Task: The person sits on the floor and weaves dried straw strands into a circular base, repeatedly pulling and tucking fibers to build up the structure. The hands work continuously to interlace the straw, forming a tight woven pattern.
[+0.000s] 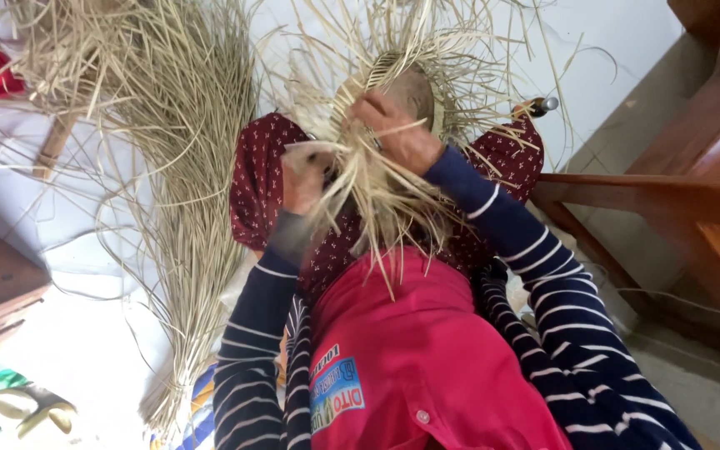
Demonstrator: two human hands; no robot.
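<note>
Frame centre: right hand (pixel 393 133) presses the woven straw piece (pixel 393 92); left hand (pixel 303 179), blurred, apparently pinches loose straw strands (pixel 377 200) hanging toward lower frame.

Both hands are gripping straw on a half-woven hat (pixel 393 92): right hand (pixel 393 129) lying at twelve o'clock, left hand (pixel 303 179) pinching strands at ten. A straw bundle (pixel 185 192) is lying at nine.

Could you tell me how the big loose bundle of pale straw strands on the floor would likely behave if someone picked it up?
The big loose bundle of pale straw strands would probably droop and fan out, since its thin strands already bend and splay. It looks light for its bulk. Stray strands lie scattered around it, so some would likely slip free.
</note>
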